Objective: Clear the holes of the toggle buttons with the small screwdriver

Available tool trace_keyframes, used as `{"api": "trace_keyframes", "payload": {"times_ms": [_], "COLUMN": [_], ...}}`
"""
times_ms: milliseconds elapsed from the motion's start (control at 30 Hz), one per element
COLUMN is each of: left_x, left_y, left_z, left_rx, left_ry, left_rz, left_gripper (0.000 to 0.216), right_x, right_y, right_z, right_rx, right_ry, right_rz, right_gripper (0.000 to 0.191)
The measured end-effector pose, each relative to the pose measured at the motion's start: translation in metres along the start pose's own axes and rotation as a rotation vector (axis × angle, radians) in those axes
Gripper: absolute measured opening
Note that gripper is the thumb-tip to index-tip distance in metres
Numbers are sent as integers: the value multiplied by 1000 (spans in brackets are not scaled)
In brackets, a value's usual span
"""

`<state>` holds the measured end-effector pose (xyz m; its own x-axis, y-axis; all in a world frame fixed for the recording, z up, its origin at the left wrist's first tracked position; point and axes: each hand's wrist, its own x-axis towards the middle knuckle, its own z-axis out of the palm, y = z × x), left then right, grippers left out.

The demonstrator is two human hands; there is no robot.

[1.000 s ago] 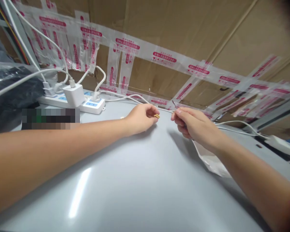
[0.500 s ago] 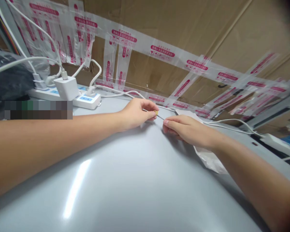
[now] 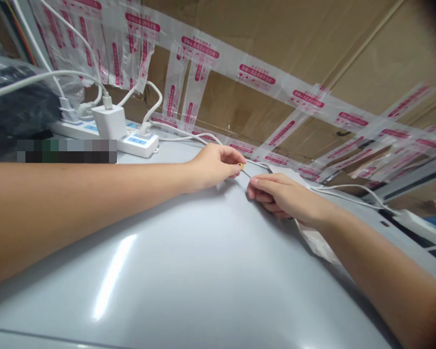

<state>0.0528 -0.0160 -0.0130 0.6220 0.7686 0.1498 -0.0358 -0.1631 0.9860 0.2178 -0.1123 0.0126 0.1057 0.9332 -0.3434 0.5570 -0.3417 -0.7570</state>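
Note:
My left hand (image 3: pixel 215 164) is over the grey tabletop, its thumb and fingertips pinching a small yellow bead-like piece (image 3: pixel 241 166). A thin dark cord or rod (image 3: pixel 246 173) runs from that yellow piece to my right hand (image 3: pixel 276 191), which is closed on it between thumb and index finger. Whether the thin piece passes through the yellow one is too small to tell. The other fingers of my right hand are curled under, and a little dark end shows below them. A crumpled white plastic bag (image 3: pixel 314 242) lies partly under my right forearm.
A white power strip (image 3: pixel 141 147) with a plugged-in charger (image 3: pixel 109 123) and cables stands at the back left. Beside it is a dark plastic-wrapped bundle (image 3: pixel 18 106). A taped cardboard wall (image 3: pixel 232 102) closes the back. White cables (image 3: pixel 349 189) run along the rear right edge.
The view has shifted slightly, so the background sits further right. Both hands keep their grips, close together, with the thin piece still between them.

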Motion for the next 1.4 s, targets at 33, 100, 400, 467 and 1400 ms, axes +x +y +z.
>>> {"api": "trace_keyframes", "payload": {"times_ms": [33, 100, 400, 467, 1400], "left_x": [0, 1, 2, 2, -3], "left_y": [-1, -2, -6, -7, -3], "left_z": [0, 0, -1, -2, -3], "left_rx": [-6, -13, -24, -4, 518], "left_ry": [1, 0, -22, -29, -75], "left_rz": [0, 1, 16, 18, 100], "left_gripper": [11, 11, 12, 13, 23], "right_x": [0, 0, 0, 0, -7], "right_y": [0, 0, -1, -1, -8], "right_z": [0, 0, 4, 5, 22], "right_rx": [11, 28, 63, 54, -972], "right_ry": [0, -4, -6, 5, 294], "right_rz": [1, 2, 9, 15, -115], "right_gripper": [20, 19, 22, 23, 43]}}
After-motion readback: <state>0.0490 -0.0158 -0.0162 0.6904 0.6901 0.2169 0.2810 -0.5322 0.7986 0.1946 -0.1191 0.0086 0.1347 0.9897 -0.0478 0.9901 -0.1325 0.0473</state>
